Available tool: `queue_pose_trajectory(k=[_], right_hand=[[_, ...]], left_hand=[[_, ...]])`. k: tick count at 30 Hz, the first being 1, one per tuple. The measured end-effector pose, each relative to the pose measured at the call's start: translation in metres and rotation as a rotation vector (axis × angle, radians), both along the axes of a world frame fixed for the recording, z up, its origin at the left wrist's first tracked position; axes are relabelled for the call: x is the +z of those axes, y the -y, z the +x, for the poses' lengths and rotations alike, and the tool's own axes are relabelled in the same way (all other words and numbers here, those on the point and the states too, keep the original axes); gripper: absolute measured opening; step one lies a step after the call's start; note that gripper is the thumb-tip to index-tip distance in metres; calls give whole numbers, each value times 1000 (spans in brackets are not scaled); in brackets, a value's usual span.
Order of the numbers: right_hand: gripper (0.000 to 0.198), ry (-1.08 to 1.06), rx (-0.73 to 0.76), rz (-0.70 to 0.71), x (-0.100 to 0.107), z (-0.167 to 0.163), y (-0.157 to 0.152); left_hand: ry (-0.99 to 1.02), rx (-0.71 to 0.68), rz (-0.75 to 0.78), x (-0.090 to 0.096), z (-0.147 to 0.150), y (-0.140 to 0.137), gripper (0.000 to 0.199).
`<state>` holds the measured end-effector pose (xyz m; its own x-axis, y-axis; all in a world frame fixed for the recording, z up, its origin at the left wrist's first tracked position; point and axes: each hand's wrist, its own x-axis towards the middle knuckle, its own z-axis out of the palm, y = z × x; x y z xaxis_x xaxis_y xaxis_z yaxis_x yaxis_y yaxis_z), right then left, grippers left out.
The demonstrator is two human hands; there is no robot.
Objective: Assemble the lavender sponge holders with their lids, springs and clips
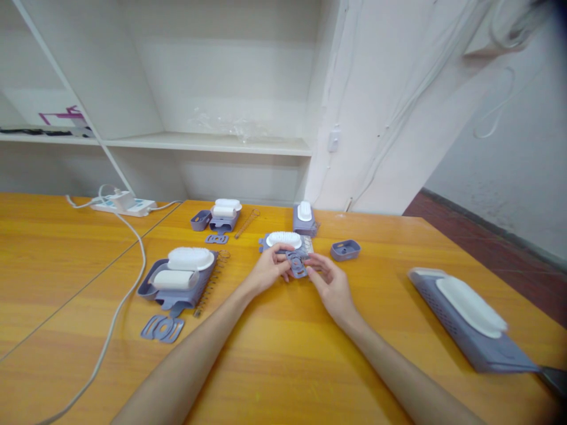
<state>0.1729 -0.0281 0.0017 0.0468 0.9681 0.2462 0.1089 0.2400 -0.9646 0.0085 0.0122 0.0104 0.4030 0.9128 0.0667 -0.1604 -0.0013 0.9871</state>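
Note:
My left hand (271, 267) and my right hand (328, 284) meet near the middle of the table. Between their fingertips is a flat grey plastic piece with cut-out slots (296, 264), gripped from both sides. Just behind it lies a grey holder with a white bristled brush (283, 239) on top, partly hidden by my left hand. To the right of my right hand sits a small grey oval cup (345, 249), its hollow side up.
At left stand a grey holder with white parts (183, 277), a coil spring (208, 286) and slotted flat pieces (162, 329). Similar sets (225, 215) sit farther back. A grey holder (469, 313) lies at right. A white cable (133, 277) runs from a power strip (124, 203).

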Motion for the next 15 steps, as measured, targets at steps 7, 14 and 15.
queue_pose_trajectory(k=[7, 14, 15], right_hand=[[27, -144, 83, -160, 1, 4, -5], [33, -114, 105, -197, 11, 6, -4], [34, -107, 107, -204, 12, 6, -4]], left_hand=[[103, -118, -72, -4, -9, -2, 48], [98, -172, -99, -3, -10, -2, 57], [93, -182, -93, -2, -9, -1, 58]])
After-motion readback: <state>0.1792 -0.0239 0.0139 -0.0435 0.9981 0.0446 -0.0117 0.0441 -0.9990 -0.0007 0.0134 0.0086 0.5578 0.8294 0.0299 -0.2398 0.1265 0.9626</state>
